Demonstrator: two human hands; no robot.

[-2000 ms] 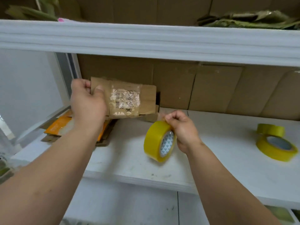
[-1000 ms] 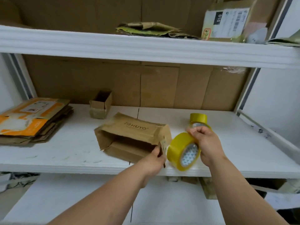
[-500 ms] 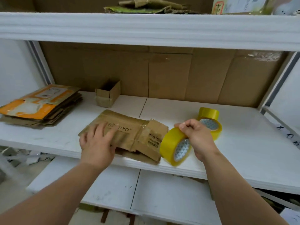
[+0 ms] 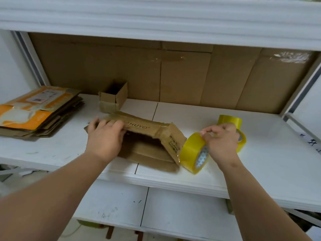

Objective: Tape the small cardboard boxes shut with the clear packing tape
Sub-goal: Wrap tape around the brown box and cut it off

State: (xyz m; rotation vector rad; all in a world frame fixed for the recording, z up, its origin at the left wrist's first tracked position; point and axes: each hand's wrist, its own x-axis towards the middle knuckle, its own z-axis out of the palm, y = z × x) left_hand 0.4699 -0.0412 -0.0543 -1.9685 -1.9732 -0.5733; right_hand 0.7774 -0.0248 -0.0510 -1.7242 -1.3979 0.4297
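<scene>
White shelving unit [image 4: 191, 181], brown cardboard sheets [image 4: 173, 73] lining its back, white wall [image 4: 10, 70] at left, soft even light

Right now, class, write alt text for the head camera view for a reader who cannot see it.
On a white shelf, a left hand presses on a flattened cardboard box while the right hand holds a yellow tape roll beside it. Behind lie spare tape rolls, a small open box and stacked flat cartons.

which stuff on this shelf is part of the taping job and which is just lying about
In the job: cardboard box under the left hand; tape roll gripped by the right hand.

Lying about: small open box; spare tape rolls; flattened cartons.
</scene>
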